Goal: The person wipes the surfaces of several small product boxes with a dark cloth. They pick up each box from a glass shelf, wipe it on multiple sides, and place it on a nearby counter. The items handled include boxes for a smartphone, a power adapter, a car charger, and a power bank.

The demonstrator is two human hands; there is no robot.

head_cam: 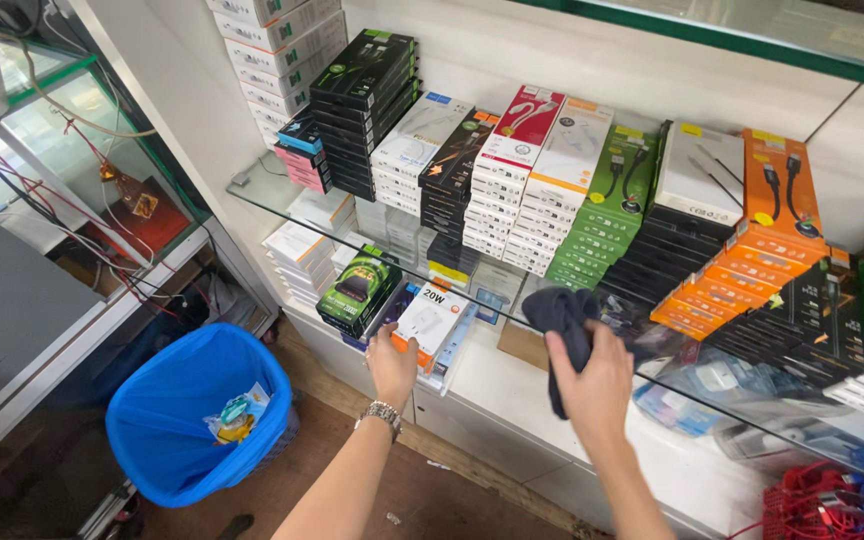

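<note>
Glass shelf (282, 200) carries rows of stacked boxes (512, 170). Blue bin (167, 420) stands near left on the floor. Right hand (597, 385): grip closed around a dark cloth (564, 318), held at the shelf's near edge. Left hand (392, 365): grip pinching a white box (430, 320) below the shelf, beside a green box (357, 288).

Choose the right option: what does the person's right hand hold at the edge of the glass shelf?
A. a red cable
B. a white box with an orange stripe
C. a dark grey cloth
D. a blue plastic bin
C: the right hand grips a dark grey cloth against the front edge of the glass shelf, while the left hand touches a white box with an orange stripe.
</note>
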